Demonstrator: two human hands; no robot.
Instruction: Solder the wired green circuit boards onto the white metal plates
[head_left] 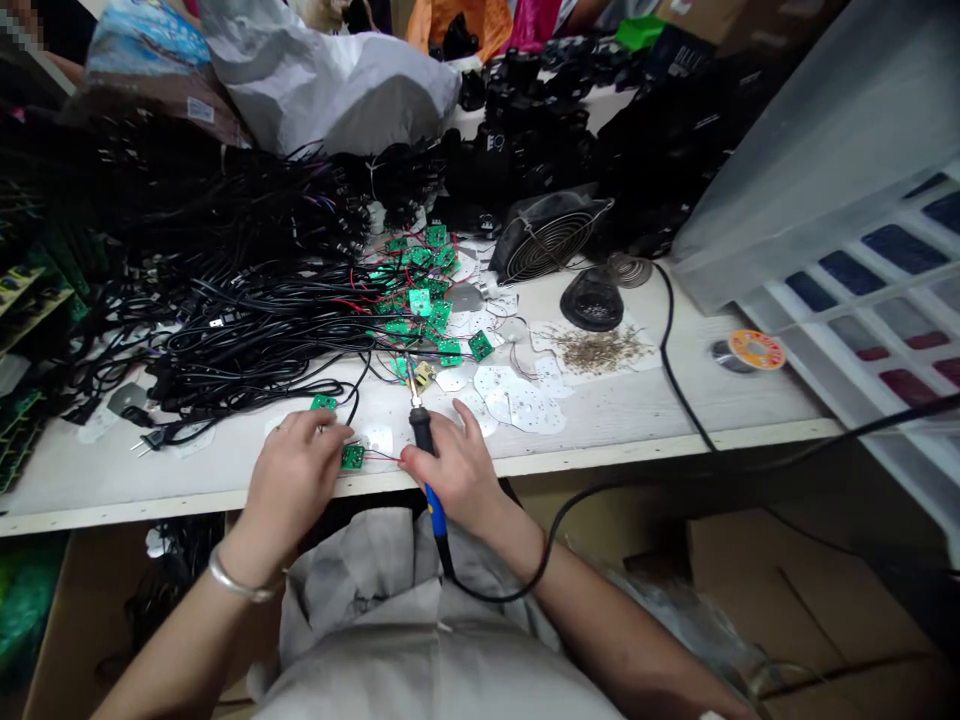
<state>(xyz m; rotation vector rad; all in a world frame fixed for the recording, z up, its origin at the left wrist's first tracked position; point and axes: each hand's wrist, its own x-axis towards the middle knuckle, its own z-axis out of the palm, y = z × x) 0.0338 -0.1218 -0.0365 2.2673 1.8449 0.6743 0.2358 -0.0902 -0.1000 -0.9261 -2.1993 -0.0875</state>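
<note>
My right hand [461, 470] holds a soldering iron [424, 440] with a black and blue handle. Its metal tip points away from me, toward a small yellowish circuit board [424, 375]. Thin red and dark wires run from near my right thumb to a green circuit board [352, 457] at the table's front edge. Beside that board, the fingers of my left hand [296, 465] are bent together; whatever lies between them is hidden. Another green board [323, 402] shows just beyond the left fingers, near a black cable.
Bundled black cables [255, 320] cover the left, ending in several green boards [420, 300]. A small fan [551, 240], a black tip-cleaning holder [592, 300], solder scraps [600, 348] and a solder spool [750, 350] stand rightward. The iron's cord [679, 400] crosses the table edge beside plastic drawers [870, 300].
</note>
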